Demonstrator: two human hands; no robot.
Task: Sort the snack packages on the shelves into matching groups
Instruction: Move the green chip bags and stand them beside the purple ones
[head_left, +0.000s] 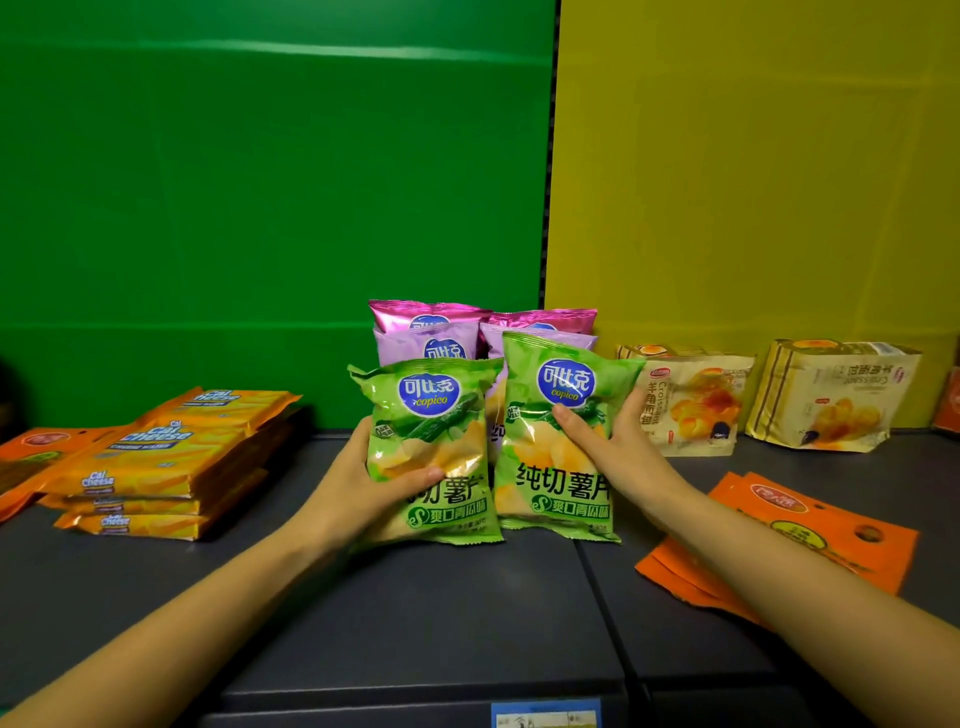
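Observation:
Two green chip bags stand upright side by side at the middle of the dark shelf (426, 613). My left hand (358, 483) grips the left green bag (431, 415) from its left side, thumb across the front. My right hand (618, 447) grips the right green bag (556, 467) from its right side. Directly behind them stand two pale purple chip bags (431, 343), and behind those two pink bags (545, 318), mostly hidden.
A stack of orange Cal Cheese wafer packs (161, 457) lies at the left, with an orange pouch (31, 452) beside it. Two croissant packs (696, 400) (836, 395) lean against the yellow back wall. Flat orange pouches (810, 530) lie under my right forearm.

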